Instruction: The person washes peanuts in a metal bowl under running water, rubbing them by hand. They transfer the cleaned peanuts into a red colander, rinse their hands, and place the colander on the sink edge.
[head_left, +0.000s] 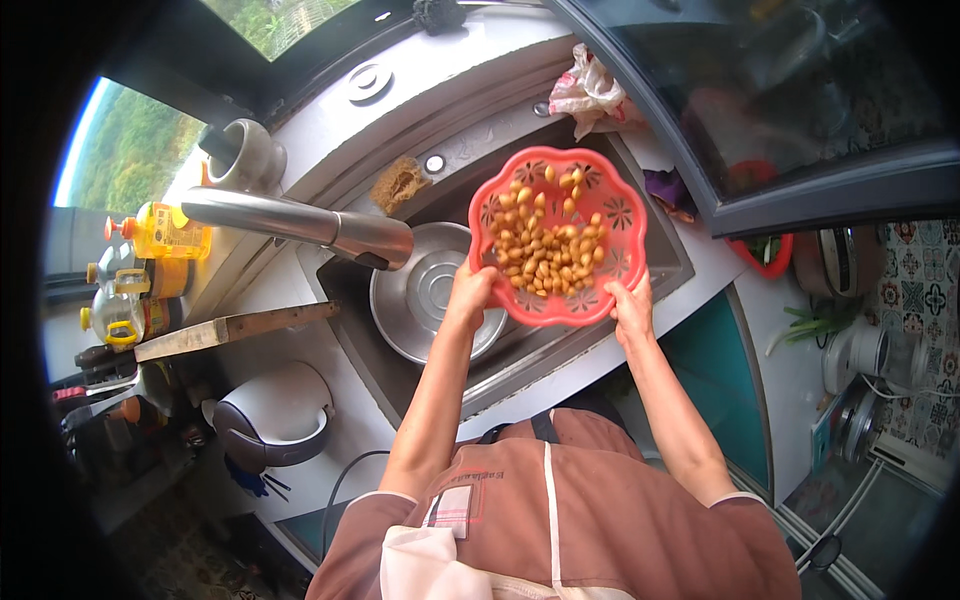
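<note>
A red plastic colander (632, 225) with flower-shaped cut-outs is held over the right part of the sink. Many small brown-yellow nuts or beans (551, 251) lie in it, and a few near its far side look loose or in the air. My left hand (471, 292) grips the colander's rim at the lower left. On its lower right rim my right hand (632, 306) has hold, thumb on the inside. A round metal basin (386, 300) stands in the sink (352, 337), partly behind the colander and my left forearm.
A steel faucet (300, 223) reaches over the sink from the left. A wooden board (232, 330), a rice cooker (274, 412) and bottles, one a yellow dish soap (172, 231), stand left. A scrubber (397, 185) and a crumpled plastic bag (589, 94) lie behind. An open window sash (720, 217) juts in from the right.
</note>
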